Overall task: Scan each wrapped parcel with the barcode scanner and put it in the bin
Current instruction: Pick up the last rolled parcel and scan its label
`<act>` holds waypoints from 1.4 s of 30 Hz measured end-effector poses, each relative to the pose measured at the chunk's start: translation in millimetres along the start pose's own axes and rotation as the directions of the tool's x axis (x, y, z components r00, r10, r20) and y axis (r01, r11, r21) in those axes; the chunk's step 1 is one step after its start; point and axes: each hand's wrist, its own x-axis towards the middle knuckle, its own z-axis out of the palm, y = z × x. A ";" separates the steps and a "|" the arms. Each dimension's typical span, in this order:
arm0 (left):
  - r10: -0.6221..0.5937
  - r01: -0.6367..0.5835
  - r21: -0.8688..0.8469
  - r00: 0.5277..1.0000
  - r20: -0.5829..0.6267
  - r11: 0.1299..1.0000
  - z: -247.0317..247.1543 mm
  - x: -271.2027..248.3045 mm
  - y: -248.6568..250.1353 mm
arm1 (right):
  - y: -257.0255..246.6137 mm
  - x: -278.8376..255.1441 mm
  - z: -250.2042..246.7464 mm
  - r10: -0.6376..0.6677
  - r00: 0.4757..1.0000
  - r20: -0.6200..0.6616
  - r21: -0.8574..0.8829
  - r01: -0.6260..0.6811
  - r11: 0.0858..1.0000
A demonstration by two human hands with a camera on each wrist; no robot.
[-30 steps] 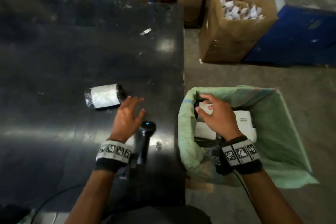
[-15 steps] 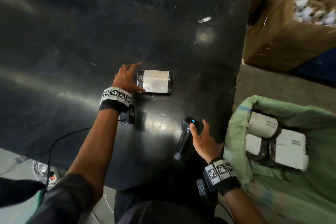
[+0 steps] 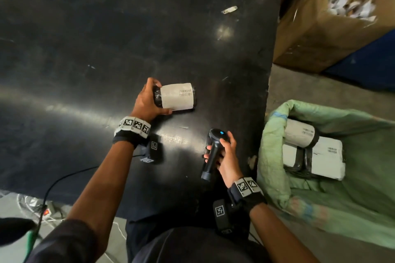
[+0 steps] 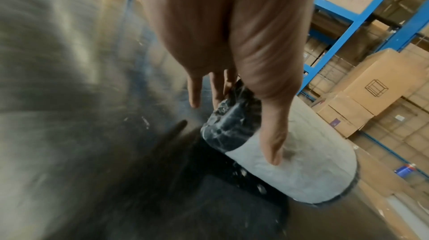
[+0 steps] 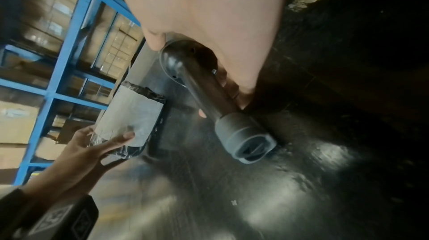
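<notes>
A cylindrical parcel point(image 3: 177, 96) in black wrap with a white barcode label lies on the black table point(image 3: 106, 38). My left hand point(image 3: 149, 100) grips its left end, thumb on the near side of the label, fingers over the far side; the parcel point(image 4: 290, 167) and the hand point(image 4: 232, 82) show close up in the left wrist view. My right hand point(image 3: 224, 156) holds the black barcode scanner point(image 3: 213, 151) by its handle, head with a blue light pointing up the table toward the parcel. The scanner point(image 5: 216, 97) and parcel point(image 5: 132, 115) appear in the right wrist view.
A green-lined bin point(image 3: 277, 156) stands on the floor right of the table, holding a cylindrical parcel point(image 3: 299, 132) and a flat white parcel point(image 3: 320, 160). An open cardboard box point(image 3: 310, 28) of paper scraps sits beyond. A paper scrap point(image 3: 229, 9) lies on the table. Blue shelving point(image 4: 348, 23) stands behind.
My left hand went from touching the parcel's end to gripping it and turning the barcode upward. My right hand closed round the scanner's handle and lifted it.
</notes>
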 end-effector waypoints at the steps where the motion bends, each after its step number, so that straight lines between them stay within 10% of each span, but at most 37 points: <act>1: -0.001 0.001 0.007 1.000 -0.031 1.000 2.5 -7.1 3.7 | -1.1 -1.1 -0.1 -0.001 1.000 0.012 0.000 0.001 1.000; 21: 0.163 -0.106 0.178 0.925 -0.343 0.978 45.1 -145.9 76.3 | -86.6 -122.1 -45.6 -0.442 0.802 0.401 -0.171 0.539 0.824; 42: 0.137 -0.090 0.137 0.909 -0.393 0.987 48.9 -185.4 83.9 | -76.6 -139.0 -73.8 -0.361 0.833 0.419 -0.240 0.485 0.841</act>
